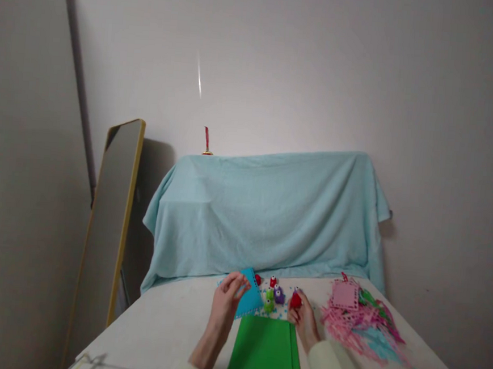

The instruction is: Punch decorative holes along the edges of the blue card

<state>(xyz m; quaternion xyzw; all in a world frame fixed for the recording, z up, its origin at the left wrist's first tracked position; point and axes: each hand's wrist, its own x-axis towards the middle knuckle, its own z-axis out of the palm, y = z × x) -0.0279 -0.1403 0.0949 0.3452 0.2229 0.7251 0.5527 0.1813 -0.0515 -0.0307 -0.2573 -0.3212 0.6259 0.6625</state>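
My left hand pinches the near edge of a blue perforated sheet, fingers closed on it, the sheet tilted up off the white table. My right hand closes around a small red punch, thumb on top. Between the two hands lie a green punch, a purple punch and two further red pieces, with blue specks scattered on the table beneath them. A green sheet lies flat just before me, between my forearms. To my right, a heap of pink and blue paper offcuts spreads toward the table edge.

Risks, as I judge them: the blue sheet is held by one edge only and could bend or slip; my right wrist, close to the offcuts, could sweep them off; the loose punches could roll if knocked.

Hard to make out: whether the red punch engages any paper; the shape under the pale blue cloth; the thing at the lower left corner, cut off; a leaning mirror reflecting nothing legible
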